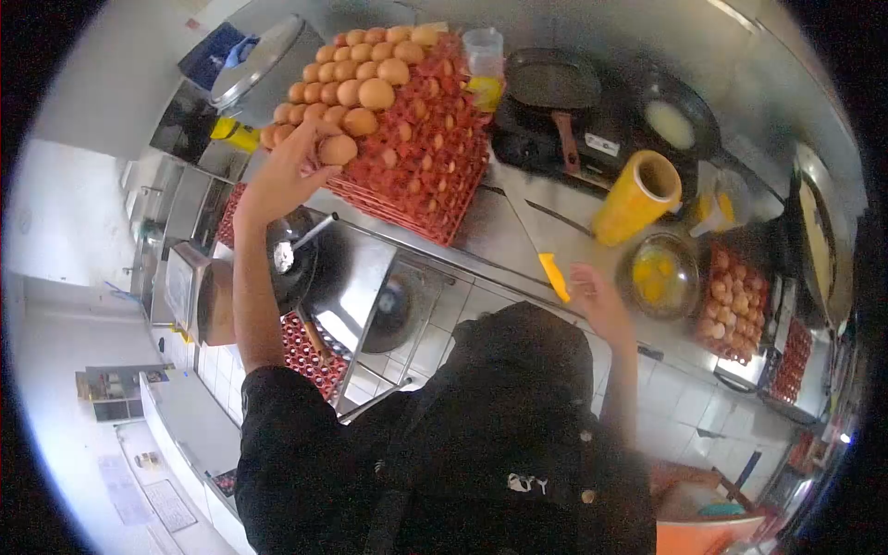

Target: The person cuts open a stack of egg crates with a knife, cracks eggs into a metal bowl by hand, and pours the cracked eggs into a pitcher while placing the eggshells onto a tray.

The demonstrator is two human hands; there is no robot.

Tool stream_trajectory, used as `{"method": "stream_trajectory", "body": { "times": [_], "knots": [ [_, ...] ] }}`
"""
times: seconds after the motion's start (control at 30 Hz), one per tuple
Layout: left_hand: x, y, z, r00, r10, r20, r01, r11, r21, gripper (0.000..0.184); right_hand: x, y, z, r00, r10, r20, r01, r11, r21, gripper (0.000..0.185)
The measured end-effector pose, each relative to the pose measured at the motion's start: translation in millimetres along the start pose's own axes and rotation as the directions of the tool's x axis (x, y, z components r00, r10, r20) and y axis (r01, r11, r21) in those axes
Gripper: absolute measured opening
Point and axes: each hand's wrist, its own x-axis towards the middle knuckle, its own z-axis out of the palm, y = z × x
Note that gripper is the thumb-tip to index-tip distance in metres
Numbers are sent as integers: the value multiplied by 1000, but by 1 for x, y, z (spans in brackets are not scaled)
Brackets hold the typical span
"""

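Note:
My left hand [294, 171] has its thumb and fingers around a brown egg [339, 150] at the front corner of the egg stack. More brown eggs [347, 91] sit in rows on the red egg trays [430, 139], whose right part has bare cups. My right hand [597, 301] is beside the yellow handle of a knife [553, 277] at the counter's edge. Its fingers look loosely apart, and the handle shows outside them. To the right of that hand, a bowl [683, 301] contains several yolks [653, 276].
A yellow-wrapped roll [622, 208] stands behind the bowl. Right of the bowl, eggshells [735, 301] lie on a red tray. Behind are a square pan [536, 83] and a round pan [698, 102]. A clear jug [717, 199] and a tall plastic cup [483, 51] also stand there.

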Motion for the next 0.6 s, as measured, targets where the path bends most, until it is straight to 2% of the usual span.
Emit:
{"method": "stream_trajectory", "body": {
  "times": [0.07, 0.1, 0.13, 0.17, 0.2, 0.23, 0.27, 0.3, 0.33, 0.37, 0.4, 0.43, 0.5, 0.53, 0.57, 0.6],
  "knots": [
    [5, -8, -3, 997, -73, 41, 81, 961, -266, 52, 26, 16, 21, 997, 20, 73, -22, 999, 28, 48],
    [6, -7, -6, 996, -86, -39, 60, 895, -441, 53, 37, 30, 31, 995, 47, 87, -50, 998, 37, 50],
    [2, 2, -10, 990, -107, -96, 25, 788, -615, 54, 45, 53, 42, 998, -50, 39, 56, 986, -156, 56],
    [-4, 19, -16, 970, -225, -88, 98, 698, -709, 57, 50, 77, 56, 991, -134, 8, 129, 929, -348, 62],
    [-11, 7, -11, 955, -219, -201, 13, 708, -706, 60, 54, 96, 71, 995, 69, -69, -95, 838, -537, 66],
    [-18, -7, -9, 972, -161, -174, -17, 685, -728, 59, 58, 104, 86, 952, 254, -169, -299, 673, -677, 71],
    [-25, -17, -5, 984, -104, -148, -43, 660, -750, 59, 61, 103, 95, 932, 304, -198, -353, 638, -684, 69],
    [-37, -21, 7, 988, -149, -36, 68, 636, -769, 56, 65, 103, 101, 907, 351, -232, -408, 600, -688, 68],
    [-46, -25, 24, 979, -182, 86, 181, 608, -773, 53, 67, 119, 111, 919, 255, -301, -394, 637, -662, 58],
    [-42, -2, 49, 997, -67, 38, 65, 458, -887, 44, 67, 137, 118, 911, 158, -380, -383, 664, -642, 49],
    [-40, 26, 66, 992, -46, 120, 128, 278, -952, 50, 68, 140, 120, 903, 144, -405, -393, 657, -644, 46],
    [-37, 21, 91, 957, 159, 242, 239, 38, -970, 55, 71, 141, 121, 898, 122, -422, -394, 650, -650, 44],
    [-35, 23, 144, 860, 231, 455, 477, -46, -877, 67, 77, 162, 127, 891, 85, -447, -383, 669, -637, 46],
    [-29, 41, 155, 789, 253, 560, 604, -154, -782, 71, 75, 156, 123, 900, 135, -415, -378, 715, -588, 46],
    [-24, 43, 175, 743, 332, 582, 652, -159, -742, 63, 73, 150, 119, 909, 177, -377, -370, 759, -535, 47],
    [-23, 41, 197, 692, 317, 649, 715, -173, -678, 58, 66, 142, 118, 918, 222, -330, -364, 801, -475, 48]
  ]
}}
